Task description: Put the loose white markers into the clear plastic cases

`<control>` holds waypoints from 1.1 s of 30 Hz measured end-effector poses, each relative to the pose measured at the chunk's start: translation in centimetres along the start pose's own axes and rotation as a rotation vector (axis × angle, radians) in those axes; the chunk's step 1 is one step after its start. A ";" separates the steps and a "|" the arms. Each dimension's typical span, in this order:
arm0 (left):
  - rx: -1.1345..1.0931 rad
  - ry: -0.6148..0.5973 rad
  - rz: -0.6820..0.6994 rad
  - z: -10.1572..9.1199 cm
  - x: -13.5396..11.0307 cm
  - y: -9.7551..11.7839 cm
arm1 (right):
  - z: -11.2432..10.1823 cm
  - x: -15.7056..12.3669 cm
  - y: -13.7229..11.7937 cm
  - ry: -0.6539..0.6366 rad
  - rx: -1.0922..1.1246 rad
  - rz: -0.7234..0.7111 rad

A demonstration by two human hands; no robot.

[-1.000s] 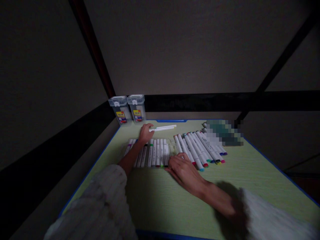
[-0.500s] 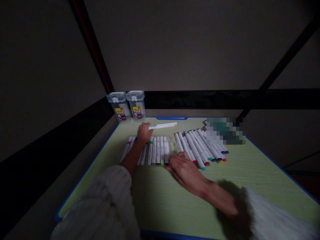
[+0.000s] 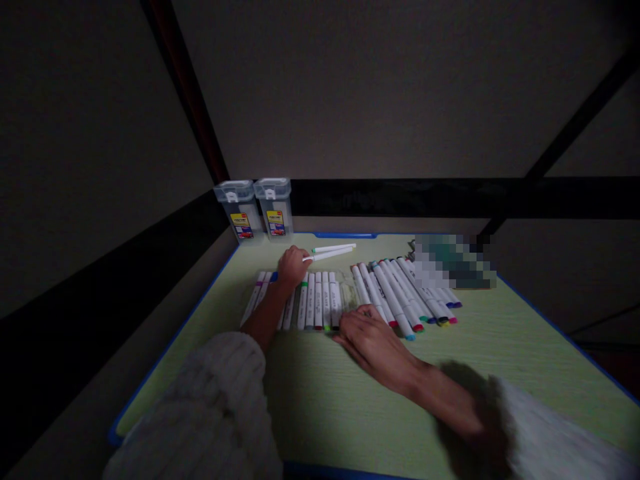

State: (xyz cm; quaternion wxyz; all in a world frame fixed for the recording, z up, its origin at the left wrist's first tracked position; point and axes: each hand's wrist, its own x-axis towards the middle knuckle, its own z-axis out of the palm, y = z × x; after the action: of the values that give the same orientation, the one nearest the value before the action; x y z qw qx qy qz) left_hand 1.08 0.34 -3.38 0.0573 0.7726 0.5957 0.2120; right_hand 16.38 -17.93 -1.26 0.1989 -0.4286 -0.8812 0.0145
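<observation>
My left hand (image 3: 293, 265) reaches over the clear plastic tray (image 3: 349, 280), its fingers closed on the near end of a slim white pen (image 3: 333, 254). A second slim white pen (image 3: 330, 249) with a green end lies just behind. In the tray stands a row of white markers (image 3: 319, 300) with coloured bands, partly hidden by my left forearm. My right hand (image 3: 370, 340) rests at the tray's near right corner, fingers curled against its edge; the fingertips are mostly hidden. Right of it lies a loose pile of white markers (image 3: 400, 293) with coloured ends.
Two lidded clear plastic boxes (image 3: 237, 210) with yellow labels stand at the back left of the table. A blurred dark green item (image 3: 453, 260) lies at the back right. The pale green tabletop (image 3: 340, 407) has a blue rim (image 3: 345, 235).
The slim pen at my left fingers has turned slightly, its near end now a little closer to me. My right hand stays at the tray corner.
</observation>
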 end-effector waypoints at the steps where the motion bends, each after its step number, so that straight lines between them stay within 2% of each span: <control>1: -0.010 -0.001 0.002 0.0 0.1 0.0 | 0.0 0.0 0.0 -0.001 -0.002 -0.002; 10: -0.134 0.023 -0.004 0.3 0.2 -0.2 | -0.1 0.1 0.0 -0.003 0.006 -0.007; 16: -0.291 0.061 -0.026 0.2 0.3 -0.2 | -0.1 -0.1 0.1 0.002 0.020 -0.007; 21: -0.524 0.093 -0.078 -0.1 0.6 -0.3 | 0.0 -0.3 0.3 0.012 0.012 0.001; 27: -0.909 0.064 -0.226 -0.4 0.9 0.2 | -0.1 -0.2 0.5 0.016 0.019 -0.004; 33: -1.220 0.056 -0.331 -1.7 0.9 1.0 | -0.1 -0.2 0.6 0.063 0.027 0.008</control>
State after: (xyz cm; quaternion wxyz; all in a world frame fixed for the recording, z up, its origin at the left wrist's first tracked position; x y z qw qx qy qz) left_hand 1.50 0.62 -1.29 0.5040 0.4927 0.4804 0.5220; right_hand 17.00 -17.68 -1.36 0.2324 -0.4295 -0.8725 0.0138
